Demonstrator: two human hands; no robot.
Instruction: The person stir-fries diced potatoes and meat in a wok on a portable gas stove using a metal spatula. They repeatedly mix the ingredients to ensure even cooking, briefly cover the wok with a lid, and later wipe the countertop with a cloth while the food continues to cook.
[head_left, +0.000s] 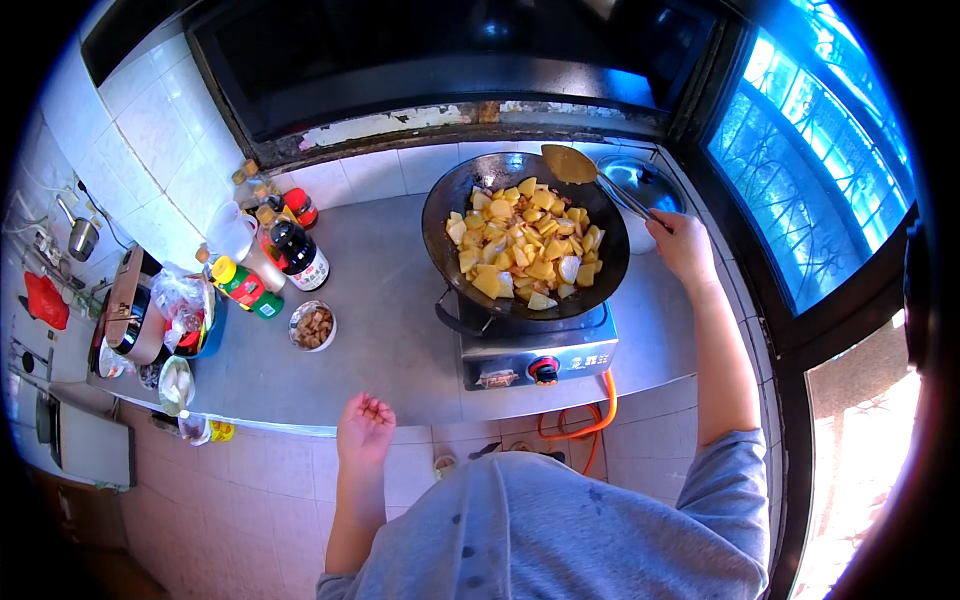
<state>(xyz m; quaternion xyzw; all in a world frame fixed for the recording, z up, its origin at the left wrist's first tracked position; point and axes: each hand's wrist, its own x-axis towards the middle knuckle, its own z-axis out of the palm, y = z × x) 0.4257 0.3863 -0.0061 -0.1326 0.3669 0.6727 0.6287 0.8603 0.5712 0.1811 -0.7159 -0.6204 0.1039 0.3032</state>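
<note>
My right hand (684, 246) grips the handle of a metal wok spatula (571, 164). Its brownish head is raised over the back right rim of a dark wok (442, 240). Inside the wok lie many sliced potato pieces (525, 244) with small browned bits among them. The wok sits on a portable gas stove (536, 360) with a red-ringed knob (544, 370). My left hand (366, 424) is at the counter's front edge, palm up, fingers loosely curled and holding nothing. Nearest to it on the counter is a small bowl of browned chunks (313, 328).
Several sauce bottles (296, 251) and a red-lidded jar (301, 206) stand at the back left. A glass lid (651, 184) rests behind the wok's right side. Left of the bottles are a bagged basin (214, 315) and a pink appliance (135, 307). An orange hose (592, 424) hangs below the stove.
</note>
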